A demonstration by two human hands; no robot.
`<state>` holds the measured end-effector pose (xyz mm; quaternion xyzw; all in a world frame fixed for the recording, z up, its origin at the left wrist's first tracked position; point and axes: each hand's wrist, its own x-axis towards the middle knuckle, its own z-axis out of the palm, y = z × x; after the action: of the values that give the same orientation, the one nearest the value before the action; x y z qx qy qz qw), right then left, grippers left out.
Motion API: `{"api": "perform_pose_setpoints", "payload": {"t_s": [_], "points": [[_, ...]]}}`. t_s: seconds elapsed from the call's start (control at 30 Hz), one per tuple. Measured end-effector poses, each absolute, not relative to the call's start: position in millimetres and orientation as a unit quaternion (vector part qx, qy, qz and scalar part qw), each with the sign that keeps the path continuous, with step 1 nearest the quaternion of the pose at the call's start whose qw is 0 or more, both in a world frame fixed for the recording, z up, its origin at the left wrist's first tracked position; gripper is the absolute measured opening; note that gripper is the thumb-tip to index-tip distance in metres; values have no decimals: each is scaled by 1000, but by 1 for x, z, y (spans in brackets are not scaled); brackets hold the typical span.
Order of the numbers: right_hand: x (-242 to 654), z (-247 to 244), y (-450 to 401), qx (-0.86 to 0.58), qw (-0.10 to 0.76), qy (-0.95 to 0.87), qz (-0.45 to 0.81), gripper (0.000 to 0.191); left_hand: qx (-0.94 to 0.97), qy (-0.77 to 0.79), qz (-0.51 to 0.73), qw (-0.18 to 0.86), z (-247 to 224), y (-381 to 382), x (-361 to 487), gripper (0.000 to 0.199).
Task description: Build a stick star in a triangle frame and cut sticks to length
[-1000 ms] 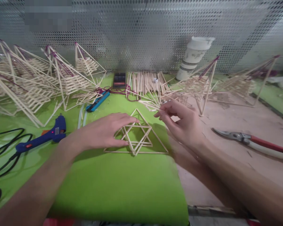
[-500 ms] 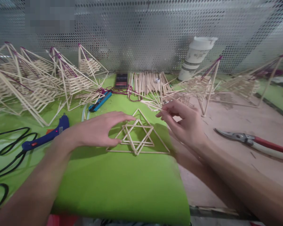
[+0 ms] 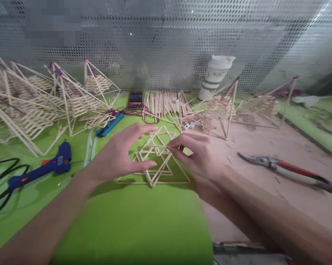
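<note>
A flat figure of thin wooden sticks point(image 3: 154, 182), star-like triangles inside a larger triangle, lies on the green surface. Over its upper part is a small triangle of sticks point(image 3: 162, 133), its right corner pinched between the thumb and fingers of my right hand point(image 3: 193, 151). At the left side of the figure, my left hand point(image 3: 127, 151) is spread, thumb and fingers apart and nothing gripped between them. Whether its fingertips touch the sticks cannot be told.
Left are a blue glue gun point(image 3: 55, 162) with a black cable and a blue cutter point(image 3: 110, 124). Stick pyramids point(image 3: 72, 99), loose sticks point(image 3: 166, 103) and a white cup point(image 3: 215, 75) stand behind. Red-handled pruners point(image 3: 287, 169) lie right, on bare board point(image 3: 245, 206).
My right hand has moved left over the figure, bringing the small triangle from the loose sticks behind. The camera view has shifted slightly right and up.
</note>
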<state>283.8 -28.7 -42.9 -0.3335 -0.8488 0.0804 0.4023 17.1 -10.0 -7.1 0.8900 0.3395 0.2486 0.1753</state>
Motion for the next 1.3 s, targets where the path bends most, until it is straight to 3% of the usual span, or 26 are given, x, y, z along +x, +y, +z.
{"api": "perform_pose_setpoints", "payload": {"t_s": [0.2,0.5,1.17,1.3], "points": [[285,-47,-28,-289,404,-864,79,10,901,354,199,155,-6,-6,12,73],[283,-47,-27,-242,408,-875,93,8,901,338,229,145,-3,-4,5,52],[284,-43,-29,-284,416,-860,76,9,889,356,248,149,-2,-2,5,49],[282,-39,-32,-277,426,-859,66,20,877,379,249,158,-1,-5,7,63]]}}
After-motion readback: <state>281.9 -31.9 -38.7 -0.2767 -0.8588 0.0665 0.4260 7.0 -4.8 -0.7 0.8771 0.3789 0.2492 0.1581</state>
